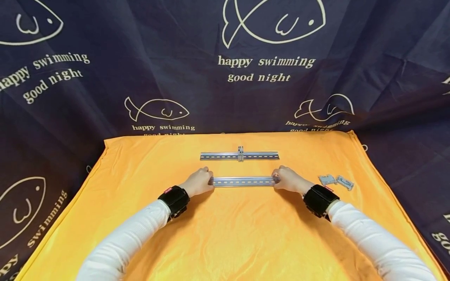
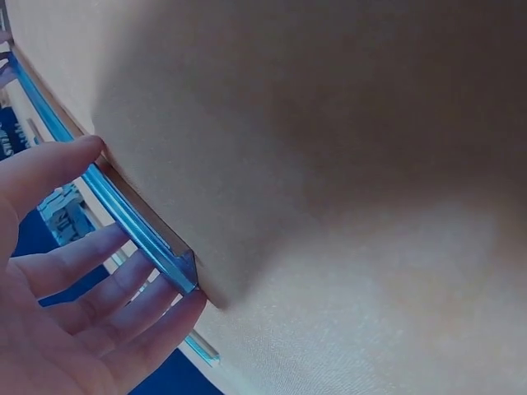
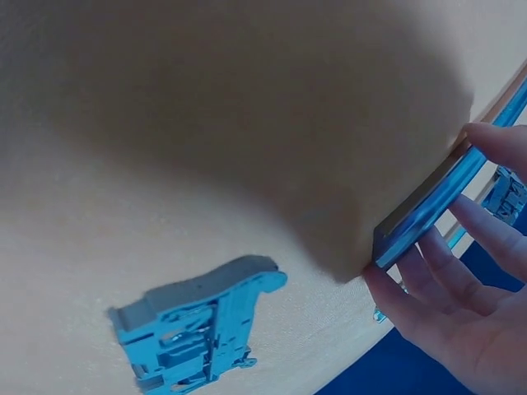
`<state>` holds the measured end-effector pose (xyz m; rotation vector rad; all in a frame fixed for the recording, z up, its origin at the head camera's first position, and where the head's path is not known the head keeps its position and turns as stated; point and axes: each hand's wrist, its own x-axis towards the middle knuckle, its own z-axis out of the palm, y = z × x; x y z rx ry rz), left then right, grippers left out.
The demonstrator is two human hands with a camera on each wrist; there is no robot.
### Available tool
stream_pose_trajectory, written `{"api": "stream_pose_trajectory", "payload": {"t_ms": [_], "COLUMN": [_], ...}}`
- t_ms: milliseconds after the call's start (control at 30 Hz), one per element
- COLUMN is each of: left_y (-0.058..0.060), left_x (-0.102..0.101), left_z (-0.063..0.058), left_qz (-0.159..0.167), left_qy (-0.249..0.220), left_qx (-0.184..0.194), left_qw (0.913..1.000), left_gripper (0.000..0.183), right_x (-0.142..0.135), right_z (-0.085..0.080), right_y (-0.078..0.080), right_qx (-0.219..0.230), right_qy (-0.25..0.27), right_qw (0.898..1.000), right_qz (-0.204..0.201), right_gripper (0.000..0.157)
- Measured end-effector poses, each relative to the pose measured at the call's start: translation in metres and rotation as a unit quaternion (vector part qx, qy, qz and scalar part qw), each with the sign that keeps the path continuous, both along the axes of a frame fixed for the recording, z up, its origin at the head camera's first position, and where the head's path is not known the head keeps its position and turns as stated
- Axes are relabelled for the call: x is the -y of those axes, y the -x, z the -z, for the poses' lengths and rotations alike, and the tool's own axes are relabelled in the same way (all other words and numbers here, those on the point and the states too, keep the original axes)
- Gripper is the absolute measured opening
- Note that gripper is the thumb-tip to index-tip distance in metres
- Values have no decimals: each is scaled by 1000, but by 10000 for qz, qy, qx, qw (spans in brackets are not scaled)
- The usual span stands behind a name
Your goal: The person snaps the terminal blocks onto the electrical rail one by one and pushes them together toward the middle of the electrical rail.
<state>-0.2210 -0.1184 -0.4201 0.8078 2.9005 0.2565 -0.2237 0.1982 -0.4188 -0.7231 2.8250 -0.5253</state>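
A slotted metal DIN rail (image 1: 244,182) lies crosswise on the orange cloth, between both hands. My left hand (image 1: 199,181) grips its left end; the left wrist view has the thumb on the near edge of the rail (image 2: 140,226) and the fingers along the far one. At the right end my right hand (image 1: 290,180) holds the rail (image 3: 436,206) in the same way, thumb opposite fingers. Behind it, parallel, is a second DIN rail (image 1: 218,156) with grey terminal blocks (image 1: 240,153) clipped upright near its middle.
Two loose grey terminal blocks, one (image 1: 327,179) beside the other (image 1: 345,182), lie flat to the right of my right hand. The orange cloth (image 1: 239,234) covers the table. Dark blue curtains (image 1: 204,70) printed with fish hang behind and at both sides.
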Motion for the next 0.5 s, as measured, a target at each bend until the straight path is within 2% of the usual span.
{"api": "stream_pose_trajectory", "payload": {"t_ms": [233,500], "left_y": [-1,-3], "left_x": [-1,-2], "left_z": [0,0], "left_qz": [-23,-132], "left_qy": [35,69], "left_qx": [-87,-21], "left_qw": [10000,9999], "left_gripper": [25,26], "right_x": [-5,-28], "right_z": [-2,-17], "right_y": [-2,-5], "right_qx": [188,378], "right_qy": [165,248], "right_qw": [9997,9990], "right_qz": [22,-49], "right_gripper": [27,28]}}
